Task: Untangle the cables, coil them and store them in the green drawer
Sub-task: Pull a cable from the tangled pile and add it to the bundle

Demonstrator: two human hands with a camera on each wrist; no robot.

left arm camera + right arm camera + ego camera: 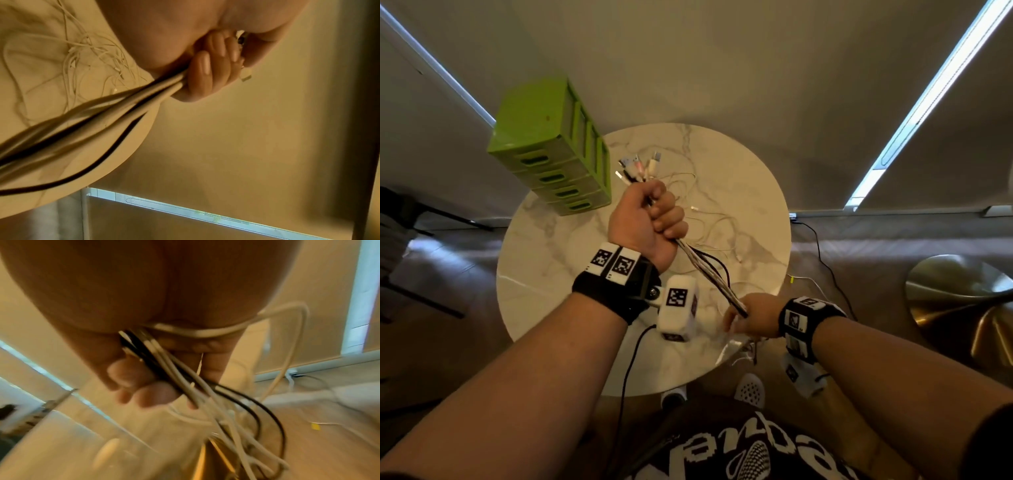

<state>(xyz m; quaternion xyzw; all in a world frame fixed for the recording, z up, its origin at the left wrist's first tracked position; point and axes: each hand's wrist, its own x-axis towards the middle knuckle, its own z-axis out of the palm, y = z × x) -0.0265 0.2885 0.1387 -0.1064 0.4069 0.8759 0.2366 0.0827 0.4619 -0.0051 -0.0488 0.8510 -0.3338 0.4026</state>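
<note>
Head view: we see the left hand [645,219] fisted round a bundle of cables [709,274], plug ends fanning out above the fist, and the right hand [751,317] gripping the same bundle lower down, held taut over the round marble-look bench [544,274]. The green drawer unit [551,150], ribbed plastic, stands at the bench's far left edge, drawers closed. Left wrist view adds what the head view hides: curled fingers [203,65] clamping smooth white and black cords, with thin loose white cables [82,53] sprawled on the bench. Right wrist view, blurred: the fingers [156,395] curled round the cords, which trail down in loops.
</note>
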